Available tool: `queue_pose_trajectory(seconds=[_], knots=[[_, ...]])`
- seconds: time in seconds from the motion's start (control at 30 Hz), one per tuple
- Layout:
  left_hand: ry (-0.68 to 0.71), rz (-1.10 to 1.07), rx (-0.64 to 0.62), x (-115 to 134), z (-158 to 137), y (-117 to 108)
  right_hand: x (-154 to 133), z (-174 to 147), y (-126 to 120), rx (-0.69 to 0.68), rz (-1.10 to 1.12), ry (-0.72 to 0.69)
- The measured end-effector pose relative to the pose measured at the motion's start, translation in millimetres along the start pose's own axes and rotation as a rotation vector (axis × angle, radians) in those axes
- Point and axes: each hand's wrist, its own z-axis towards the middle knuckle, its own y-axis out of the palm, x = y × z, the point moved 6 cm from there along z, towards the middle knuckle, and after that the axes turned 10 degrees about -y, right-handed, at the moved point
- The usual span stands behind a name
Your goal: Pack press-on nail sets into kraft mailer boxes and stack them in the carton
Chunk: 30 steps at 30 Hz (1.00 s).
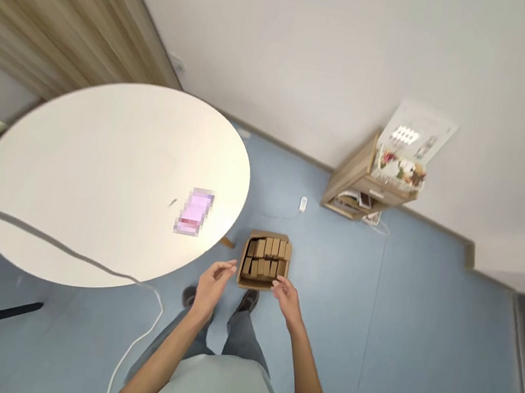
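An open cardboard box (251, 284) stands on the blue floor in front of my feet. Inside it, several small brown boxes (268, 247) are packed upright in two rows. My left hand (214, 285) hovers left of the box near its lower corner, fingers loosely bent and apart, with nothing seen in them. On the other side, my right hand (287, 299) is at the box's lower right corner, its fingers loosely curled and apart, also holding nothing visible. Whether its fingertips touch the cardboard, I cannot tell.
A white oval table (96, 160) on the left bears a blurred pink item (195, 212). A white cable (135, 340) hangs from its near edge. A wooden cabinet (351, 171) with flowers (402, 169) stands by the wall. A small white device (302, 204) lies on the floor.
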Motion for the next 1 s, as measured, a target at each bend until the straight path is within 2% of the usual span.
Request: queue_pose_trajectory(seconds=[0.1, 0.2, 0.3, 0.43, 0.6, 0.8, 0.9, 1.0], knots=[[0.052, -0.057, 0.063, 27, -35, -45, -54, -19, 14, -0.067, -0.014, -0.086], [0.094, -0.142, 0.139, 40, -64, -92, -100, -39, 43, -0.14, -0.036, -0.187], [0.141, -0.231, 0.177, 51, -82, -143, -134, -64, 90, -0.218, -0.072, -0.259], [0.177, -0.296, 0.187, 67, -91, -221, -164, -109, 174, -0.364, -0.142, -0.321], [0.244, -0.406, 0.209, 85, -105, -331, -171, -170, 278, -0.481, -0.218, -0.401], [0.269, -0.476, 0.266, 83, -124, -454, -148, -222, 380, -0.533, -0.249, -0.408], [0.25, -0.524, 0.314, 74, -125, -501, -140, -241, 426, -0.584, -0.265, -0.383], [0.253, -0.571, 0.331, 71, -119, -531, -138, -251, 471, -0.637, -0.297, -0.374]])
